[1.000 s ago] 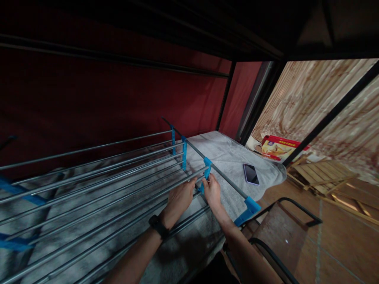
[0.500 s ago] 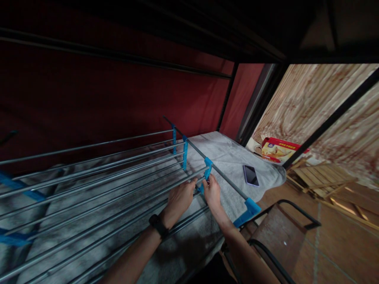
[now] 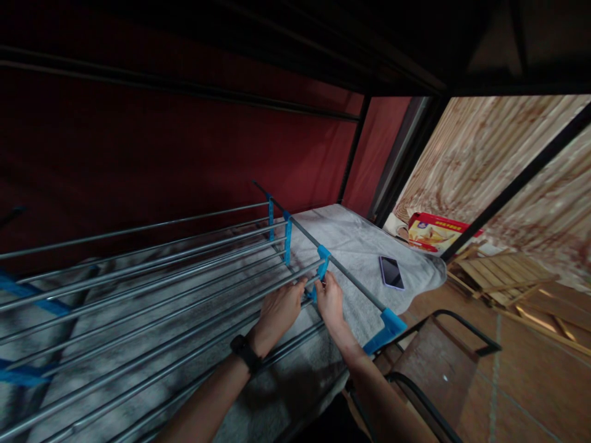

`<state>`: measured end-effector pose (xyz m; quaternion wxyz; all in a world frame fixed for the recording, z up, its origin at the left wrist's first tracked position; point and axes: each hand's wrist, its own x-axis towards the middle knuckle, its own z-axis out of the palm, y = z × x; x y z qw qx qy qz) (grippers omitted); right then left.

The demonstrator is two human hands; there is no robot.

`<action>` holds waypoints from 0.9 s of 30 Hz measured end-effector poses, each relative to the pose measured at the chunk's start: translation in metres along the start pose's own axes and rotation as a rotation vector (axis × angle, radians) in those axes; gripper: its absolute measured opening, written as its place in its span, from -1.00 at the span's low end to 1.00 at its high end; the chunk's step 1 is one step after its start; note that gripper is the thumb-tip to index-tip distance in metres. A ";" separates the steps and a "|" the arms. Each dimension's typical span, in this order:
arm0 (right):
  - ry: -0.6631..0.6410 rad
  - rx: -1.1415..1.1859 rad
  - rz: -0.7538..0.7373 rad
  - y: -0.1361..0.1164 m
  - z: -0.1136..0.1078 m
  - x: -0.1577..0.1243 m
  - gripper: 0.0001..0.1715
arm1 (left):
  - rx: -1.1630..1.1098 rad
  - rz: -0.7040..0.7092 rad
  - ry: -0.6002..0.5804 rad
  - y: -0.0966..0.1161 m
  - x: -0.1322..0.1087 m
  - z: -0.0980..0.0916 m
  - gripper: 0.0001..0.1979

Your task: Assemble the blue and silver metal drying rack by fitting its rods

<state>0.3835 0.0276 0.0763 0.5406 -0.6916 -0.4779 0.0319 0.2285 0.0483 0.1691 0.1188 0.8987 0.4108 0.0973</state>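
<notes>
A shoe rack of grey metal tubes (image 3: pixel 194 337) with blue plastic connectors lies across a grey blanket (image 3: pixel 364 237). My left hand (image 3: pixel 282 306), with a black watch on its wrist, is closed around a tube end close to a blue connector (image 3: pixel 323 261). On the connector's other side my right hand (image 3: pixel 330 300) pinches its lower part, the fingers bent against it. The two hands almost meet there, and they hide the joint between tube and connector. A long crossbar (image 3: pixel 355 283) runs from this connector to a blue corner piece (image 3: pixel 388 329).
A phone (image 3: pixel 391 272) lies on the blanket, right of the rack. Beyond the bed edge are a red and yellow box (image 3: pixel 436 234), wooden slats (image 3: pixel 503 277) and a black-framed chair (image 3: pixel 438 363) on the tiled floor. Black bed-frame bars (image 3: pixel 355 147) stand around and overhead.
</notes>
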 end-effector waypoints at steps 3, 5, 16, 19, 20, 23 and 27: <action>-0.011 -0.009 -0.020 -0.001 -0.001 -0.001 -0.81 | -0.009 -0.017 0.007 -0.002 0.001 0.003 -0.56; -0.022 -0.010 -0.019 -0.001 -0.001 -0.001 -0.79 | -0.045 -0.024 0.001 -0.004 0.003 0.005 -0.56; -0.016 -0.053 -0.041 0.001 0.001 -0.006 -0.78 | -0.009 0.003 -0.016 -0.001 0.002 -0.001 -0.55; 0.008 -0.077 -0.056 0.001 0.004 -0.007 -0.79 | 0.011 -0.004 -0.001 0.002 0.000 0.001 -0.56; 0.017 -0.082 -0.055 0.001 0.004 -0.007 -0.79 | 0.015 -0.011 0.001 0.004 0.000 0.001 -0.56; 0.021 -0.091 -0.045 0.000 0.005 -0.008 -0.77 | 0.012 -0.025 0.005 0.007 -0.003 0.000 -0.56; -0.024 -0.102 -0.036 -0.005 0.002 -0.008 -0.75 | -0.019 0.005 0.033 0.009 -0.007 -0.007 -0.56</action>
